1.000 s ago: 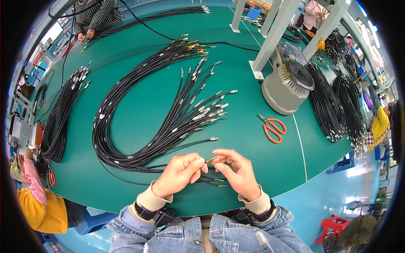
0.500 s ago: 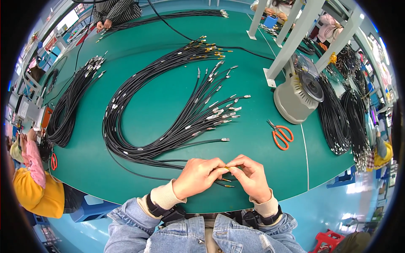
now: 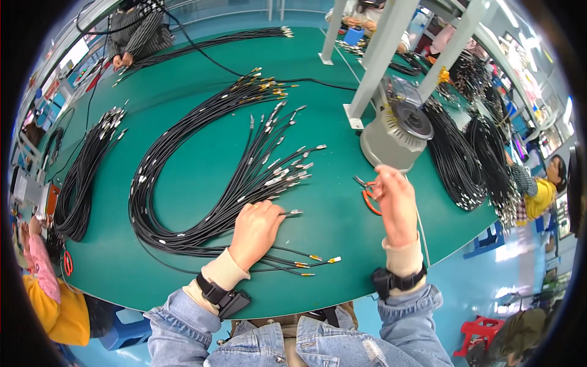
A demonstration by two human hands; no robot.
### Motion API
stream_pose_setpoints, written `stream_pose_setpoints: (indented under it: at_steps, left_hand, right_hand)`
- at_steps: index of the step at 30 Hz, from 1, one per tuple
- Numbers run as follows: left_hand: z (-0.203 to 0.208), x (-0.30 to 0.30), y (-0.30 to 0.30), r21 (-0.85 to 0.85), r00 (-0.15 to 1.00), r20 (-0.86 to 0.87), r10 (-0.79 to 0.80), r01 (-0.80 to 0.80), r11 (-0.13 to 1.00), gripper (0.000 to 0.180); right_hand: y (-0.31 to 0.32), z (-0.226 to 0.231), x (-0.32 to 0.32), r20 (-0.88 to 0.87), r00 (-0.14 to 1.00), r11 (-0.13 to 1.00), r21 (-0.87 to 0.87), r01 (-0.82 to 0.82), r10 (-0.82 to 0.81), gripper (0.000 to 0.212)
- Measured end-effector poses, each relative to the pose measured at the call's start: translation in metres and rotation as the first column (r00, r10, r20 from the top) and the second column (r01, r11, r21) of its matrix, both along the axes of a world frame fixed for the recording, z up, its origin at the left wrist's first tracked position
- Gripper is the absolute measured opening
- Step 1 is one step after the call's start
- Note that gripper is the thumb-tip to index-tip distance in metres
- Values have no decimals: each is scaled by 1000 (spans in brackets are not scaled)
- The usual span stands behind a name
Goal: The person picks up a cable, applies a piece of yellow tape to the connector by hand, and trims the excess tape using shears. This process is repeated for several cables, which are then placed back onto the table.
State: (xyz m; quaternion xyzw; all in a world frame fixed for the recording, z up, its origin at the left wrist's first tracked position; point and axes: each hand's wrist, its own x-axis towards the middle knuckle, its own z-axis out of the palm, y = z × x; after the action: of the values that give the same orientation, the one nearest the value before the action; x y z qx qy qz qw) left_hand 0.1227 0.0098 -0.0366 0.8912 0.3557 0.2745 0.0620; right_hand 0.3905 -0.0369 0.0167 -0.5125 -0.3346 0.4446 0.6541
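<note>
My left hand (image 3: 257,231) is closed around a black cable whose silver connector (image 3: 294,213) sticks out past the fingers. It rests at the lower end of a large curved bundle of black cables (image 3: 147,196). My right hand (image 3: 396,205) is raised at the near side of a grey, round-bodied tape dispenser (image 3: 385,150). Its fingers are curled together; what they pinch, if anything, cannot be made out. Behind this hand lie orange-handled cutters (image 3: 370,203), partly hidden. Several cable ends, one with a yellow tip (image 3: 334,260), lie on the table between my hands.
White metal posts (image 3: 367,79) stand behind the dispenser. More cable bundles lie at the left (image 3: 79,189) and right (image 3: 455,156) of the green table (image 3: 342,238). Co-workers sit around it. A red stool (image 3: 479,333) stands on the floor at lower right.
My hands have parted from the yellow cable end they held together. The left moved up-left onto another cable with a silver connector; the right moved up beside the dispenser. The view has shifted.
</note>
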Motion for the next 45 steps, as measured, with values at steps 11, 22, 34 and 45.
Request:
stream_pose_setpoints:
  at_steps: [11,22,34,45]
  left_hand:
    - [28,6,-13,-378,910,405,88,79,922,12]
    - [25,-11,-8,-298,886,464,8,148,943,12]
    - [22,-8,-7,-62,900,436,-9,39,997,15]
    - [17,-3,-1,-5,915,401,-49,56,998,17]
  right_hand:
    - [85,17,52,-354,912,973,26,228,-205,16]
    - [85,13,38,-486,870,993,110,-30,80,7]
    - [-27,-6,-108,-66,886,868,-179,-463,459,9]
    - [-13,-22,-101,-19,885,863,-216,-457,464,10]
